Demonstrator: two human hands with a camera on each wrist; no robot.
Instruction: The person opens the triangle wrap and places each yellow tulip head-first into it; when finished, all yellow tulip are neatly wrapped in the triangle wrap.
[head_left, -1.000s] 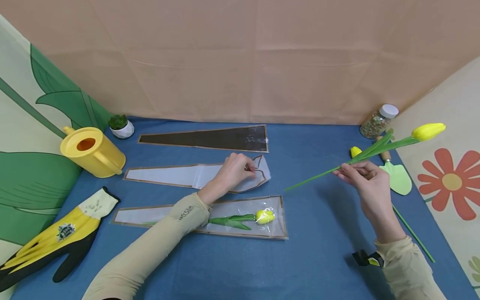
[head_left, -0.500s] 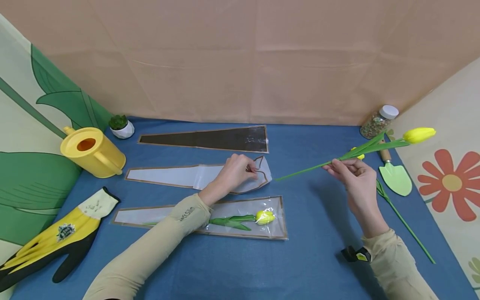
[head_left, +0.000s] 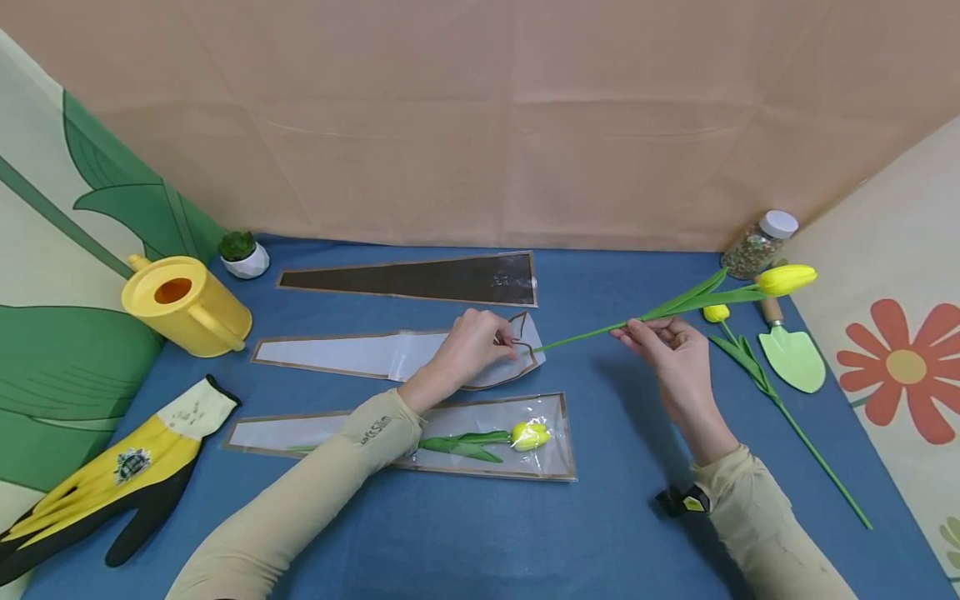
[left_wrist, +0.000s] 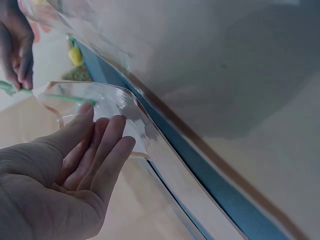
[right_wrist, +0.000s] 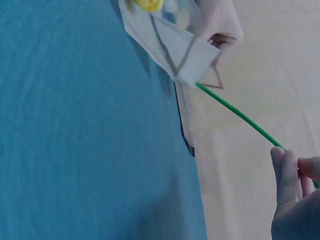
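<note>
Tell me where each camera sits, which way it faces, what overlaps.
Head: worn on the head, looking forward and down over the blue table; left hand, right hand and sleeves show.
Left wrist: worn there, looking past the left hand at the middle bag; right hand at upper left.
Right wrist: worn there, looking past the right hand along the green stem; left hand at top.
Both wrist views share the green stem and middle bag.

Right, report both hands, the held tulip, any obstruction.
Left hand gripping middle flower sleeve. Right hand pinching yellow tulip by its stem. Stem tip at sleeve's open end. No obstruction visible.
</note>
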